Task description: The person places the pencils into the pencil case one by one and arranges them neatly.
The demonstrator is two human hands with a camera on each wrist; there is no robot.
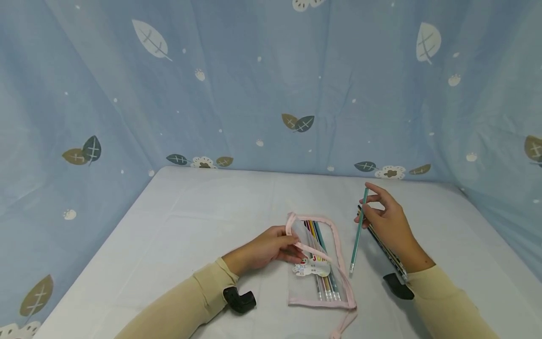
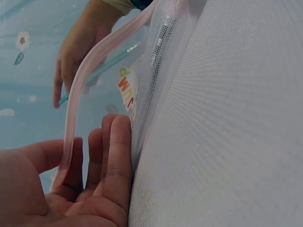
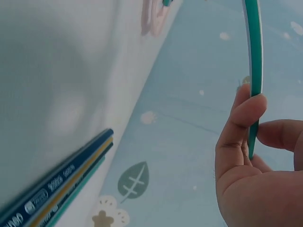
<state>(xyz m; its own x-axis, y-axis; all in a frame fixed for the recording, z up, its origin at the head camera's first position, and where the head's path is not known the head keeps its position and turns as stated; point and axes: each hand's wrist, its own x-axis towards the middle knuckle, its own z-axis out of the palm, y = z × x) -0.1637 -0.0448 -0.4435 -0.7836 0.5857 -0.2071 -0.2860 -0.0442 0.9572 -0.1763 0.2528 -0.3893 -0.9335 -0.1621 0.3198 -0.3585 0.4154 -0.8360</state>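
A see-through mesh pencil pouch (image 1: 301, 291) with pink trim lies on the white table. Several pencils (image 1: 328, 288) show inside it, near a "JUMP" label (image 1: 318, 268). My left hand (image 1: 263, 250) pinches the pouch's pink edge (image 2: 71, 118) between thumb and fingers, and its other fingers reach in against the mesh. To the right of the pouch, my right hand (image 1: 389, 227) holds a teal pencil (image 1: 356, 247) above the table, its eraser end pointing down toward me. Beneath that hand lie more pencils (image 3: 61, 182), dark blue, yellow and teal, partly hidden in the head view.
A pink drawstring (image 1: 347, 325) trails from the pouch's near right corner. Black wrist mounts (image 1: 239, 300) sit on both sleeves. Behind the white table (image 1: 211, 202) hangs a blue curtain (image 1: 237, 94) with leaf prints, which also runs along both sides.
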